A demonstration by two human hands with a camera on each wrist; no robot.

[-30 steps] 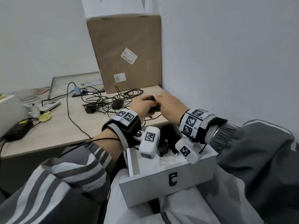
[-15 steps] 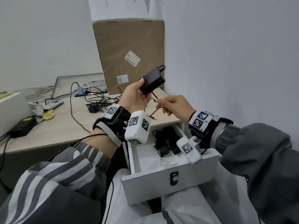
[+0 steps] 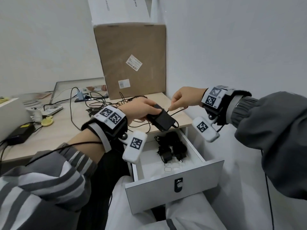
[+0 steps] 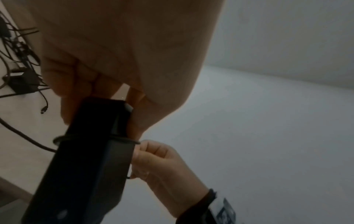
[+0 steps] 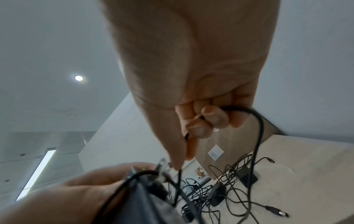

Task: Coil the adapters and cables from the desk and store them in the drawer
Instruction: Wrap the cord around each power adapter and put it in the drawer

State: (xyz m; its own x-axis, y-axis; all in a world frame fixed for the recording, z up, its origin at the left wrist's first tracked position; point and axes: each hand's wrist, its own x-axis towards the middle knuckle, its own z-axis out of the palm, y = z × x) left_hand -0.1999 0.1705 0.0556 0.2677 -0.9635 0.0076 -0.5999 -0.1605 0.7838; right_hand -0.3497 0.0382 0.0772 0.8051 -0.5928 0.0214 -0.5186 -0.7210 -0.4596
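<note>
1. Fingers of left hand curl around black adapter, thumb on top; adapter is held in the air over the counter edge, above the open drawer.
2. Right hand pinches the adapter's thin black cable between thumb and fingers, other fingers curled in; hand sits just right of the adapter.
3. One turn of cable goes round the adapter body in the left wrist view; loose cable hangs in a loop from the right hand in the right wrist view.
4. Drawer is pulled out, white inside, with coiled adapters lying at its back.
5. Tangle of cables and adapters lies on the counter behind the left hand.
6. Cardboard box stands at the counter's far right corner against the wall; black power brick at left of the counter.
</note>
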